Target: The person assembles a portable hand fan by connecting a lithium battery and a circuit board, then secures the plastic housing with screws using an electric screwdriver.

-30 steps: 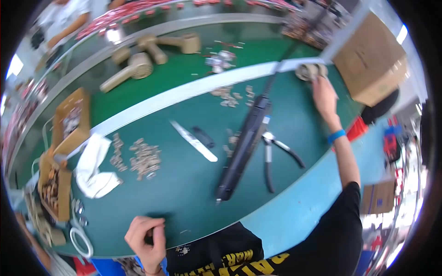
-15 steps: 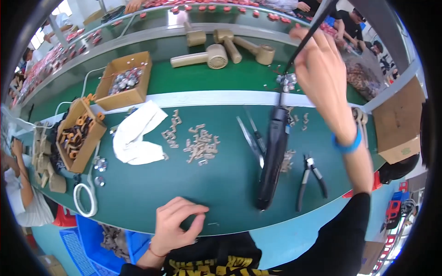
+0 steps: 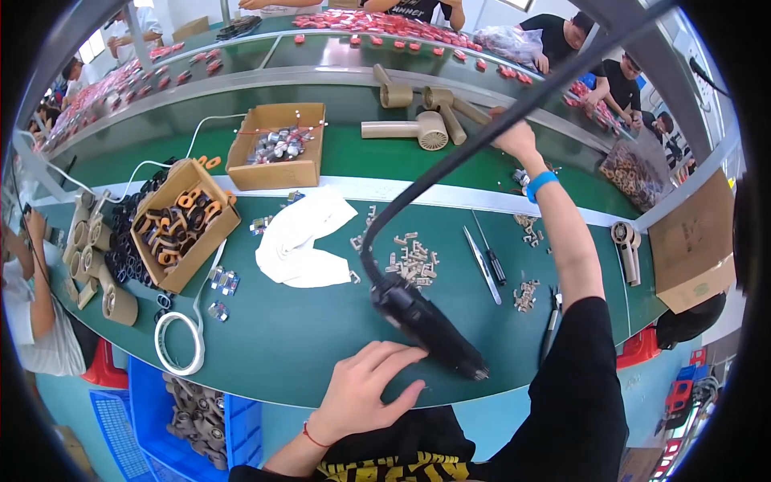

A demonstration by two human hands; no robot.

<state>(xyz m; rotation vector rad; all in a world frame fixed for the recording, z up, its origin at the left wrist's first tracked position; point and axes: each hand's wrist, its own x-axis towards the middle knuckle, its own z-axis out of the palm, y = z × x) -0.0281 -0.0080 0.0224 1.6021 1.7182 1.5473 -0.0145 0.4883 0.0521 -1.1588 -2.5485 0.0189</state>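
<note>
My right hand (image 3: 518, 140) reaches across the bench to the beige handheld fan housings (image 3: 431, 131) on the green belt. A black cable crosses in front of its fingers, so their grip is hidden. My left hand (image 3: 371, 390) is low at the bench's front edge, thumb and forefinger apart with nothing between them. Its forefinger meets the outline of a black electric screwdriver (image 3: 426, 325), which hangs tilted on its cable; whether they touch I cannot tell. Beyond lie a heap of small beige clips (image 3: 414, 263), tweezers (image 3: 483, 267), a thin hand screwdriver (image 3: 495, 267) and pliers (image 3: 552, 325).
Left stand a carton of orange-and-black parts (image 3: 189, 229), a carton of small motors (image 3: 277, 165), a white cloth (image 3: 301, 241) and a tape roll (image 3: 178, 343). A blue crate (image 3: 241, 426) sits below the edge. Co-workers sit beyond the belt and at far left.
My right hand has moved left and down toward the fan housings. The electric screwdriver has swung from nearly upright to a slant, closer to my left hand. The whole view has shifted.
</note>
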